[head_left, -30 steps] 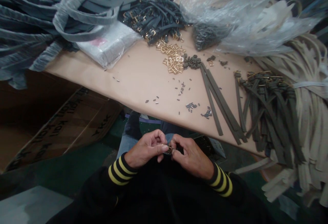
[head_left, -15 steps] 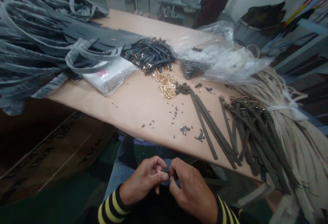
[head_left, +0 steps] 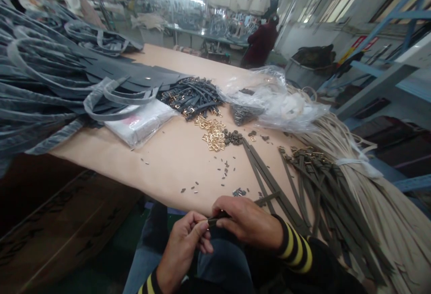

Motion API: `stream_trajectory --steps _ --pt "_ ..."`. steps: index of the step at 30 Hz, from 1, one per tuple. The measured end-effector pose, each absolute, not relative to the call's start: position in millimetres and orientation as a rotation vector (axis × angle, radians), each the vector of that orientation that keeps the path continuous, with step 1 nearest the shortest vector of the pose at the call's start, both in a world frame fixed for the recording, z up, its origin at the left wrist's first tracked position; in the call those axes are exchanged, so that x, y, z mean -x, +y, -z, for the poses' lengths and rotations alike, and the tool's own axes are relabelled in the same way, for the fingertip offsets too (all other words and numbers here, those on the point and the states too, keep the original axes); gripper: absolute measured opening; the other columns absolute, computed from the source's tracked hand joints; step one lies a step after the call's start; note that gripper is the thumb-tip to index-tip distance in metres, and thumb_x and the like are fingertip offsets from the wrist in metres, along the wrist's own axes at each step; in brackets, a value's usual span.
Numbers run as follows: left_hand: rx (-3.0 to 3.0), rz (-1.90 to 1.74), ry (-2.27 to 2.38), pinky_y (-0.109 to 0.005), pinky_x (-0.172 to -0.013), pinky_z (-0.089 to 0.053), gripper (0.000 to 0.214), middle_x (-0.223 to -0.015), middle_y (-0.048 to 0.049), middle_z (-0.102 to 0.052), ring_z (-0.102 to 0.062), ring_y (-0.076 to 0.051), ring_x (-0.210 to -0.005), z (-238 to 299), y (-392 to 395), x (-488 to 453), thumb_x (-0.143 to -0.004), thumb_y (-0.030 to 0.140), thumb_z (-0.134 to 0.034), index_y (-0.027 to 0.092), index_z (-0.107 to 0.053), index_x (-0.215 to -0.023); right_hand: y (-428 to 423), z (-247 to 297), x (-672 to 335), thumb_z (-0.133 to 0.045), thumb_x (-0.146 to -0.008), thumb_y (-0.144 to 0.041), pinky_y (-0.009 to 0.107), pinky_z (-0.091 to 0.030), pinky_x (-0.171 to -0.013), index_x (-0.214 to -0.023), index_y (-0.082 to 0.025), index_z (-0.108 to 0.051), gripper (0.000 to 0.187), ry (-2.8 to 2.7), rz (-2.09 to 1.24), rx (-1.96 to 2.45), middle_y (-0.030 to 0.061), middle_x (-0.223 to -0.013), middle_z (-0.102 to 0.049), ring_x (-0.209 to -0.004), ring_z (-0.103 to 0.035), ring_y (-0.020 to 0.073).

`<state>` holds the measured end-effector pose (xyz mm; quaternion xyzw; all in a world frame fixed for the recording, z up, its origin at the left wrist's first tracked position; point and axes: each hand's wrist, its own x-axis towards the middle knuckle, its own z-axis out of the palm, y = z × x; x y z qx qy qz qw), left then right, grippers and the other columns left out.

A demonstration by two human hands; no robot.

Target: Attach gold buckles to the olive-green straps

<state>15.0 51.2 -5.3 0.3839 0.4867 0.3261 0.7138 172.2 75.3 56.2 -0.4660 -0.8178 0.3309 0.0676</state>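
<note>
Left hand (head_left: 183, 249) and right hand (head_left: 245, 220) pinch a narrow dark strap (head_left: 217, 220) at the tan table's (head_left: 168, 164) edge! Gold buckles (head_left: 212, 134) at twelve, a person in dark red (head_left: 261, 45) far off at one.

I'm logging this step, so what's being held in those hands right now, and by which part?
Both hands hold a narrow dark strap near one end: the left hand pinches the tip between thumb and fingers, and the right hand grips just behind it.
</note>
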Motion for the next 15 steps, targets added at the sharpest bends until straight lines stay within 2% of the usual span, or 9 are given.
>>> stream_trajectory --steps 5,9,12,15 --pt "-0.733 -0.772 1.105 -0.018 -0.037 -0.034 0.041 -0.044 0.0045 -0.053 -0.048 -0.007 -0.033 17.1 62.1 -13.1 -0.055 0.051 -0.064 0.014 -0.047 -0.059 97.9 -53.2 -175.4 -0.052 -0.071 -0.011 0.02 -0.039 -0.06 -0.084 -0.018 -0.058 0.016 -2.483 -1.115 1.342 0.0017 -0.075 -0.062 -0.068 -0.055 0.0125" --pt "-0.696 -0.749 1.097 -0.017 -0.034 -0.033 0.045 -0.041 0.0048 -0.053 -0.047 -0.007 -0.03 26.2 74.2 -13.8 -0.05 0.054 -0.065 0.014 -0.045 -0.056 124.8 -49.8 -189.7 -0.055 -0.072 -0.017 0.021 -0.042 -0.064 -0.089 -0.015 -0.059 0.017 -2.418 -1.076 1.356 0.0039 -0.08 -0.063 -0.071 -0.057 0.0127" --pt "-0.704 -0.723 1.097 -0.016 -0.033 -0.033 0.044 -0.039 0.0045 -0.053 -0.047 -0.007 -0.028 29.9 79.2 -14.7 -0.052 0.055 -0.063 0.014 -0.045 -0.056 164.1 -44.9 -207.3 -0.049 -0.076 -0.017 0.022 -0.043 -0.066 -0.084 -0.014 -0.061 0.015 -2.289 -0.674 1.58 0.0047 -0.08 -0.064 -0.071 -0.057 0.0127" --pt "-0.711 -0.709 1.101 -0.015 -0.033 -0.034 0.04 -0.042 0.0033 -0.056 -0.049 -0.007 -0.03 33.4 79.4 -13.9 -0.059 0.052 -0.06 0.015 -0.045 -0.059 209.1 -35.9 -219.2 -0.043 -0.078 -0.012 0.023 -0.042 -0.071 -0.081 -0.015 -0.064 0.021 -2.225 -0.3 1.865 0.0052 -0.082 -0.066 -0.076 -0.058 0.0145"
